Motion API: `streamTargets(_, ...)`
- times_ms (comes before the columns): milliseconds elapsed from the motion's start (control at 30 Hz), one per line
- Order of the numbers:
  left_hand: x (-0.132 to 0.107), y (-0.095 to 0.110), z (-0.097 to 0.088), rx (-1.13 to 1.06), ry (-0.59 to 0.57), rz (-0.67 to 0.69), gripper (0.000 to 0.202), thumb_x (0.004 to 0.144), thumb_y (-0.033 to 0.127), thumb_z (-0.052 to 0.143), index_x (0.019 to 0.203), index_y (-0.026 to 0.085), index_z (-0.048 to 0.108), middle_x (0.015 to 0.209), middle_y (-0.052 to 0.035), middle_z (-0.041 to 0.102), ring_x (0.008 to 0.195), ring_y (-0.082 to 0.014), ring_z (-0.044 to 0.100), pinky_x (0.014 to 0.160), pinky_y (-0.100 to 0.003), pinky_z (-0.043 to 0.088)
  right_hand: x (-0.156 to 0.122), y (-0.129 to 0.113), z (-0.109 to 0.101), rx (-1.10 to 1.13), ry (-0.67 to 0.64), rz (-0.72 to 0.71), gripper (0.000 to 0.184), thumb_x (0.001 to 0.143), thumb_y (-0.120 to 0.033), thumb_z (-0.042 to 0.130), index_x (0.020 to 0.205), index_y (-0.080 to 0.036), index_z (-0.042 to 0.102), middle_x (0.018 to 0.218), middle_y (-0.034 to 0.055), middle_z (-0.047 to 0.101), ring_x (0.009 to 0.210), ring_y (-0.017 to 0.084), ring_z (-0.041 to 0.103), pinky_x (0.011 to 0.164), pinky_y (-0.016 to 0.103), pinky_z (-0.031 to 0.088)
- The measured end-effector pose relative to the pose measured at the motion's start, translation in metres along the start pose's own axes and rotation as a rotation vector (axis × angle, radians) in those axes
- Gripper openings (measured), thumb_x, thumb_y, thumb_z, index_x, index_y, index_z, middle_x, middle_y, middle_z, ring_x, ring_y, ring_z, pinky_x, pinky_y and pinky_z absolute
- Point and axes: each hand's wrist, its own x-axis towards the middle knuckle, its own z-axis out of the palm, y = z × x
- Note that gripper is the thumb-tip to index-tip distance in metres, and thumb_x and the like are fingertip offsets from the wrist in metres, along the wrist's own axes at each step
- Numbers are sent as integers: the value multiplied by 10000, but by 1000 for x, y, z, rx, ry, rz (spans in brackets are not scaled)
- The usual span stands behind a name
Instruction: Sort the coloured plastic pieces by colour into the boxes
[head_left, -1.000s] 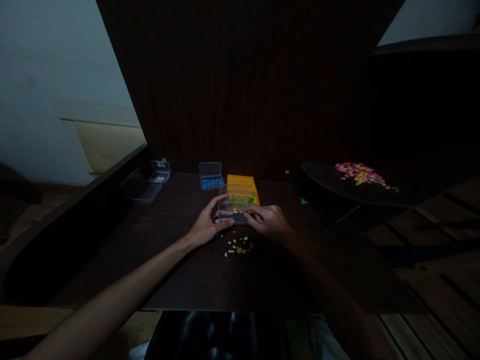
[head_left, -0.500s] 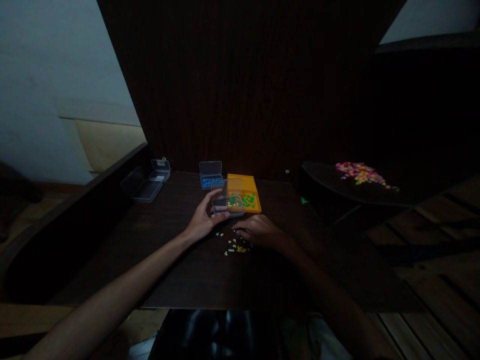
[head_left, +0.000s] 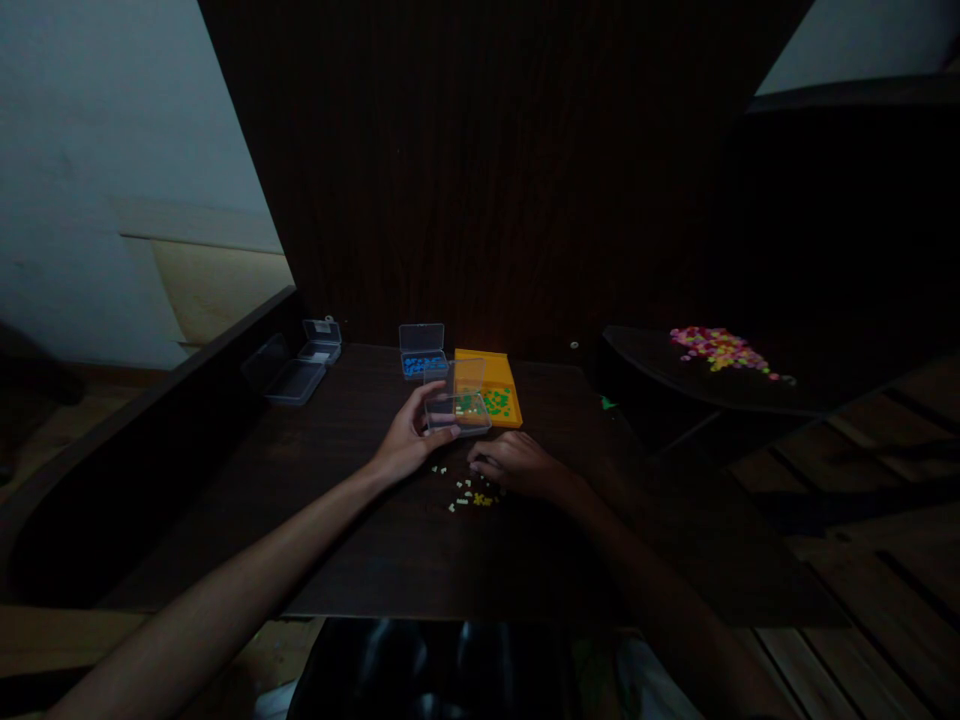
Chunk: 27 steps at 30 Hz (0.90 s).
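Observation:
My left hand [head_left: 406,442] grips a small clear plastic box [head_left: 456,405] with its lid up, holding it just above the dark table [head_left: 360,540]; a few pale beads lie inside. My right hand [head_left: 517,465] rests on the table with fingers curled down over a scatter of small white and yellow beads [head_left: 471,491]. What its fingertips pinch is too small to make out. Behind the clear box lies an orange tray [head_left: 491,385] with green beads.
A clear box with blue beads [head_left: 422,352] stands behind the tray. Two more clear boxes [head_left: 300,365] sit at the table's far left by a raised edge. A dark round tray with pink and yellow beads [head_left: 718,348] lies at the right. The scene is very dim.
My right hand left the clear box and dropped to the loose beads on the table. My left hand lifted the box slightly and moved it left.

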Motion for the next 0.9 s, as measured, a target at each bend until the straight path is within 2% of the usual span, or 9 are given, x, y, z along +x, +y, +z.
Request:
streamTargets(167, 0, 1, 0, 6, -2, 6, 666, 659, 236, 785, 1244, 244, 468, 1260, -94, 518, 957, -197, 630, 884, -416, 523, -1, 0, -2, -6, -10, 5, 223, 905, -312, 531, 1039, -242, 694, 856, 35, 707, 770, 155, 624, 673, 240, 369)
streamTargets(367, 0, 0, 0, 12, -6, 2, 673, 657, 243, 788, 1249, 245, 468, 1271, -100, 509, 963, -199, 628, 891, -426, 516, 0, 0, 0, -8, 5, -15, 202, 910, -286, 518, 980, -235, 700, 801, 29, 690, 722, 143, 606, 649, 234, 348)
streamTargets(500, 0, 0, 0, -1, -5, -2, 677, 653, 235, 794, 1249, 242, 472, 1270, -103, 505, 954, -194, 623, 879, -408, 522, -2, 1, -2, 93, 49, -42, 165, 879, -250, 545, 919, -214, 701, 713, 0, 648, 635, 111, 553, 611, 214, 339)
streamTargets(600, -1, 0, 0, 2, -8, -2, 682, 656, 228, 791, 1258, 241, 471, 1269, -103, 506, 954, -194, 621, 879, -408, 523, -6, 2, -7, 314, 141, -67, 170, 850, -273, 562, 860, -172, 698, 558, -42, 535, 498, 80, 441, 541, 199, 326)
streamTargets(700, -2, 2, 0, 12, -17, -8, 678, 660, 221, 788, 1262, 243, 475, 1269, -104, 511, 959, -195, 621, 876, -407, 525, -8, 4, -11, 483, 311, -27, 225, 828, -336, 571, 824, -152, 701, 482, -68, 425, 444, 71, 353, 488, 195, 301)
streamTargets(800, -3, 2, 2, 8, -58, -21, 672, 665, 212, 785, 1261, 243, 477, 1269, -106, 507, 947, -185, 619, 856, -392, 533, -7, 8, -12, 491, 500, 51, 266, 818, -367, 571, 824, -144, 717, 476, -63, 404, 451, 76, 353, 480, 199, 296)
streamTargets(900, -5, 1, 4, -28, -121, -32, 673, 661, 202, 785, 1260, 242, 481, 1265, -109, 503, 934, -177, 615, 828, -374, 537, -4, 13, -10, 423, 544, 117, 265, 814, -341, 564, 828, -138, 734, 472, -54, 417, 447, 78, 372, 485, 202, 299)
